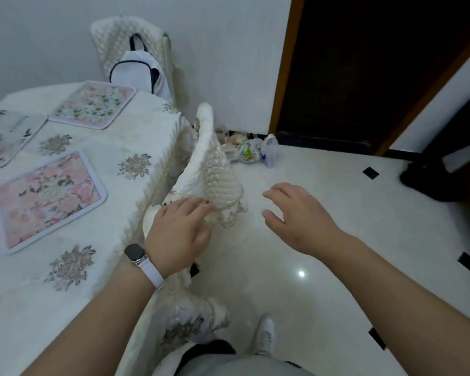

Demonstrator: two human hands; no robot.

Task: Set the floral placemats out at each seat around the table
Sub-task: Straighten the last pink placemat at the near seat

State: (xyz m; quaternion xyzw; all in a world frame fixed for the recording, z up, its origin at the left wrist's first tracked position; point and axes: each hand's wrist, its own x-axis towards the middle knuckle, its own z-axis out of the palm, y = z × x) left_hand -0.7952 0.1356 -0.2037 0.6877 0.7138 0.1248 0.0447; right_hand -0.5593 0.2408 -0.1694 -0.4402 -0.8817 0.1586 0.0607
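Note:
Three floral placemats lie on the table (136, 137), which has a cream embroidered cloth. The nearest placemat (49, 199) is pink with a pale border. A second placemat (94, 107) lies at the far edge, and a paler third one (3, 139) is cut off at the left. My left hand (178, 234), with a white watch on the wrist, rests with spread fingers on the lace-covered top of a chair back (209, 169) beside the table. My right hand (296, 215) hovers open above the floor, holding nothing.
Another covered chair (125, 42) stands at the far corner with a white backpack (139, 71) on it. Small bags and clutter (255, 150) lie by the wall. A dark wooden door (364, 71) is at the right, with a black stand (440, 180) on the tiled floor.

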